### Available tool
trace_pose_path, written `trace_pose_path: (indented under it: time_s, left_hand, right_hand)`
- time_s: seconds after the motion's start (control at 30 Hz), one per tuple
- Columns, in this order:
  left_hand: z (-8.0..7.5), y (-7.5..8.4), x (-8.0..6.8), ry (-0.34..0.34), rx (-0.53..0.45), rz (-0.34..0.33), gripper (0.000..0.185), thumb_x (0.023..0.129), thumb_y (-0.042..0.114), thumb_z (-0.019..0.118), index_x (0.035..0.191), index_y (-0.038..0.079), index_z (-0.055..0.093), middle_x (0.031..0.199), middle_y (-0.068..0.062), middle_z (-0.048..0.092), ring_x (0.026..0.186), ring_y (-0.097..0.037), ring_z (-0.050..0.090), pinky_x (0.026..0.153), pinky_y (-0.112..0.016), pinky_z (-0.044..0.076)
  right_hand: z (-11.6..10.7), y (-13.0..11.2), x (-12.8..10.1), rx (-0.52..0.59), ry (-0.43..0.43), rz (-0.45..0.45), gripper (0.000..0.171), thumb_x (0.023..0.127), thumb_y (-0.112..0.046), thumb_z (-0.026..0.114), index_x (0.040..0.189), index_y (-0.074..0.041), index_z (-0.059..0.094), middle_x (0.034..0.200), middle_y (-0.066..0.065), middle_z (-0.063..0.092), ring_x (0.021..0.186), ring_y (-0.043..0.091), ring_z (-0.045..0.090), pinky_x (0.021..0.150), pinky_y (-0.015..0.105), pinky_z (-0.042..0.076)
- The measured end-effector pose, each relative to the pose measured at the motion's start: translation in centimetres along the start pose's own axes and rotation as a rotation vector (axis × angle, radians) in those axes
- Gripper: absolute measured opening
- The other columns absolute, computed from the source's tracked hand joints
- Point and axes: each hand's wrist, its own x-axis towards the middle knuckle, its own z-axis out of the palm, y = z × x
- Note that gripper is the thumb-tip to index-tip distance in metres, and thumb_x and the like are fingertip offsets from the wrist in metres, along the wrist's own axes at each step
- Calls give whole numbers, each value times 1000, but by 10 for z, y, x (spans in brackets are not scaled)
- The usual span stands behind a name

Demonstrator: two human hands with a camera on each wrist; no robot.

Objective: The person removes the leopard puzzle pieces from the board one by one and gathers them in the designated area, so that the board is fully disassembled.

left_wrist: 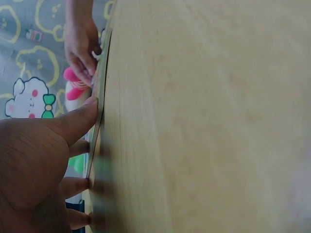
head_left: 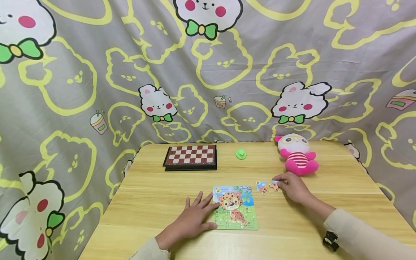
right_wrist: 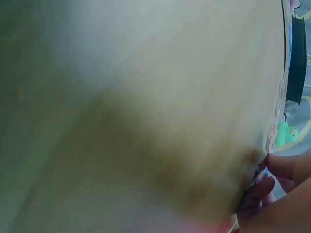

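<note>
Left hand [head_left: 194, 217], fingers spread, rests against the leopard jigsaw [head_left: 234, 213]; right hand [head_left: 295, 188] pinches a loose piece [head_left: 274, 185] at its two o'clock. Light, level pinching suits best.

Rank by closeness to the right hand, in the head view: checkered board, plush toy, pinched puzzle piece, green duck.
1. Puzzle piece: pinched by the right hand.
2. Plush toy: beyond the hand.
3. Green duck: left of the plush toy.
4. Checkered board: farther left.
</note>
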Motion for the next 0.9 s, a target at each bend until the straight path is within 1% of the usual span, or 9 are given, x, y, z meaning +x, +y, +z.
trace_pose_path:
  time_s: [0.23,0.47,0.9]
  left_hand:
    - [2,-2,0,2,-3,-2,70,89,66,49,152,41,31,164,0,14,148,-41,8,102,-80,12]
    - [1,-1,-1,5,-2,3,69,90,65,50,152,40,32,164,-1,15,147,-43,10,101,-80,12]
    - [1,-1,0,9,-5,2,69,90,65,51,152,40,32,164,-1,15,147,-43,10,101,-80,12]
  right_hand:
    - [2,-2,-2,-19,23,-2,20,87,0,69,105,-8,75,97,6,66,84,18,56,75,38,48]
    - [3,-1,-3,-32,46,-19,19,87,0,69,103,-8,75,97,6,68,85,19,57,75,37,50]
    - [2,-4,-2,-47,45,-32,19,86,2,69,100,-8,76,95,5,68,85,21,58,76,42,49]
